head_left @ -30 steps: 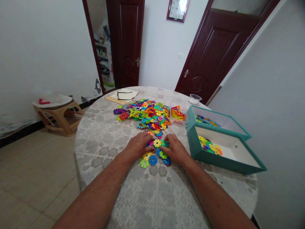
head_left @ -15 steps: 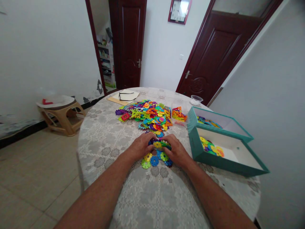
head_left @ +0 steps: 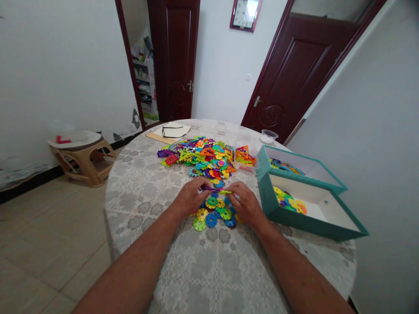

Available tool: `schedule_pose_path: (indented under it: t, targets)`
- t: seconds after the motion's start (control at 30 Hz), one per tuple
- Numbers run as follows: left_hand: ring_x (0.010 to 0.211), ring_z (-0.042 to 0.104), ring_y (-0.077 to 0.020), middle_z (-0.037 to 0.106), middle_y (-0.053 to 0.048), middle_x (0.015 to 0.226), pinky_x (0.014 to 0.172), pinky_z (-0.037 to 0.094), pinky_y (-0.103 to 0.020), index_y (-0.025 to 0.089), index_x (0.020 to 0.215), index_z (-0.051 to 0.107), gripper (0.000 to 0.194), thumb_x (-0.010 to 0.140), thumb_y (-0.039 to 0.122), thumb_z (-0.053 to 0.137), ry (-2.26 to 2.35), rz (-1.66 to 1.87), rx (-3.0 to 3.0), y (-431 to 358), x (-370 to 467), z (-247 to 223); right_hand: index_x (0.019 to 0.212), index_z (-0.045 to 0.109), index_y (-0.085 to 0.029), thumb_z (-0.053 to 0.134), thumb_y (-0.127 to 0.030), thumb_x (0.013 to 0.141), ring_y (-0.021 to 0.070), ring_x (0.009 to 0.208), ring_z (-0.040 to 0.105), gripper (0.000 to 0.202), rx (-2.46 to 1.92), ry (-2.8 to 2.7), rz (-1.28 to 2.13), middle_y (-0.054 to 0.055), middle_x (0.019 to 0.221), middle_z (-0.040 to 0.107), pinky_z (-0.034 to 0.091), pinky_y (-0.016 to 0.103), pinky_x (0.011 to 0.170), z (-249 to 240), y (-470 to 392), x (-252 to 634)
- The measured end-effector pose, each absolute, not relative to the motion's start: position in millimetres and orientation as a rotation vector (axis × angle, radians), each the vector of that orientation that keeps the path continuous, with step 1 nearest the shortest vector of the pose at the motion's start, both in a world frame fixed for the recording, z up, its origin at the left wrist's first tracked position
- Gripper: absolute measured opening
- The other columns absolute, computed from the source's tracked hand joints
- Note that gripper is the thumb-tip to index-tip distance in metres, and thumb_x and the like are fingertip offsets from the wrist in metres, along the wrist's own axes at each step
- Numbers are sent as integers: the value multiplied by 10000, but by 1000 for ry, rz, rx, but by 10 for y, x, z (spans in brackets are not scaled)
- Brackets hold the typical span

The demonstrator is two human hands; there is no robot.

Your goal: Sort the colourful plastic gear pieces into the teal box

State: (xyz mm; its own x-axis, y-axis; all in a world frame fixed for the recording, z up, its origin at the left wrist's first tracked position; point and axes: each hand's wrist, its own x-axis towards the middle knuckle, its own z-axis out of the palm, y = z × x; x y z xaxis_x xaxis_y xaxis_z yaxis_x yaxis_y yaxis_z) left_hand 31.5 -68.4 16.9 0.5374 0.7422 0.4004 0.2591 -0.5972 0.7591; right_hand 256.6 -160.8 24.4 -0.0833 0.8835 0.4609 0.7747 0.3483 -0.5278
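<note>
Above a small group of round notched plastic discs, my left hand pinches a purple piece. My right hand has its fingers closed on a yellow-green piece. The two pieces meet or overlap between my fingertips; whether they are joined cannot be made out. Green, yellow and blue discs lie on the tablecloth below and between my hands. Just beyond my hands rises a large heap of mixed coloured pieces.
Right of my hands stand two teal boxes, the nearer and the farther, with pieces inside. A clear container holds orange and red pieces. Glasses lie on paper at the back left; a clear bowl is at the back right.
My hands have lifted slightly from the discs. The purple and yellow-green pieces now show flat between my fingertips, and more discs are visible beneath.
</note>
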Motion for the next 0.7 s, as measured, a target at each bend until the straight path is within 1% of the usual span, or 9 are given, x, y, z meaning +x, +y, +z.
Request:
schedule_pose_path:
  t: [0.17, 0.27, 0.33, 0.4, 0.47, 0.53, 0.63, 0.7]
  targets:
    - [766, 596, -165, 678, 15, 829, 732, 471, -285, 217, 944, 684, 194, 922, 408, 658, 901, 946, 1989, -680, 307, 216, 1117, 746, -271, 515, -246, 1019, 235, 1012, 656, 252, -1386, -1869, 114, 80, 1039, 699, 531, 382, 916, 249, -1624, 2561]
    - [751, 596, -162, 665, 22, 803, 704, 466, -277, 212, 944, 658, 273, 919, 484, 658, 908, 978, 1886, -642, 302, 189, 1103, 740, -269, 505, -266, 1022, 242, 1037, 657, 249, -1394, -1822, 80, 88, 1062, 698, 532, 397, 944, 237, -1640, 2550]
    - [746, 605, -161, 664, 23, 791, 696, 472, -274, 210, 935, 643, 288, 903, 495, 674, 903, 1002, 1824, -612, 303, 161, 1098, 724, -266, 517, -306, 1022, 241, 1032, 662, 223, -1404, -1751, 116, 81, 1061, 704, 538, 397, 948, 218, -1648, 2532]
    - [750, 624, -163, 673, 19, 792, 699, 484, -274, 209, 936, 635, 286, 889, 486, 690, 894, 1023, 1768, -589, 308, 141, 1153, 688, -261, 561, -358, 1005, 228, 963, 669, 218, -1417, -1612, 193, 59, 1026, 705, 558, 374, 885, 187, -1651, 2508]
    - [739, 640, -164, 678, 18, 786, 696, 497, -275, 208, 956, 632, 284, 882, 473, 700, 883, 1035, 1717, -583, 314, 137, 1213, 648, -251, 608, -404, 978, 204, 851, 656, 284, -1423, -1480, 301, 28, 955, 692, 562, 333, 781, 153, -1649, 2482]
    - [694, 636, -155, 664, 29, 756, 670, 502, -270, 209, 976, 631, 284, 882, 467, 700, 871, 1025, 1681, -596, 320, 155, 1207, 644, -240, 622, -423, 967, 186, 783, 637, 303, -1414, -1428, 400, 9, 901, 679, 543, 300, 715, 132, -1646, 2455]
    - [620, 619, -137, 665, 34, 751, 611, 499, -257, 207, 986, 643, 289, 885, 475, 684, 851, 968, 1635, -643, 328, 212, 1147, 676, -238, 620, -419, 963, 185, 785, 635, 264, -1407, -1449, 463, 22, 941, 694, 534, 291, 710, 128, -1644, 2415]
    - [604, 625, -132, 683, 24, 777, 590, 500, -253, 203, 990, 660, 298, 897, 485, 661, 825, 911, 1629, -680, 331, 256, 1139, 688, -244, 630, -414, 955, 189, 782, 637, 257, -1416, -1465, 492, 27, 957, 703, 537, 297, 713, 128, -1642, 2392]
